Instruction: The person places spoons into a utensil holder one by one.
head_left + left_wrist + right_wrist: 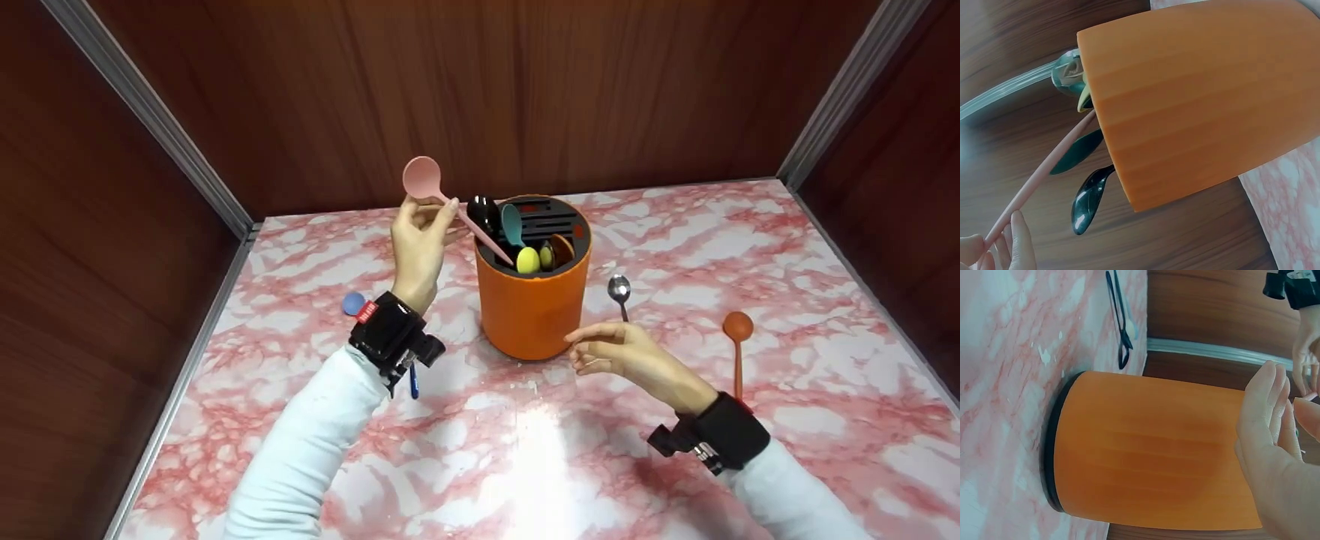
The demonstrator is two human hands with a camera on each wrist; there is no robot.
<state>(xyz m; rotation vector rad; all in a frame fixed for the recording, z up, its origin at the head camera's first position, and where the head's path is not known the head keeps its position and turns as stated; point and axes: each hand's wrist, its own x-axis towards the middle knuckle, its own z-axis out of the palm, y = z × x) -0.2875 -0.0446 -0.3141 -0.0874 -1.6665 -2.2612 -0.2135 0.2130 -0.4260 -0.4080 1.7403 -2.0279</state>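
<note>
Between thumb and fingers, my left hand [420,251] pinches a pink spoon [422,178] by its handle just below the bowl. The spoon slants, bowl up to the left, its handle's lower end at the slotted top of an orange cylindrical utensil holder [532,315]. In the left wrist view the pink handle [1039,177] passes behind the rim. A black spoon [484,214], a teal spoon [511,223] and a yellow spoon [528,260] stand in the holder. My right hand [637,364] holds nothing, its loosely bent fingers beside the holder's lower front.
A metal spoon [619,289] and an orange spoon [738,327] lie on the marbled table right of the holder. On the left, a blue spoon bowl [354,304] shows beside my left wrist, which hides part of the table. Wood panels [525,90] close the back and sides.
</note>
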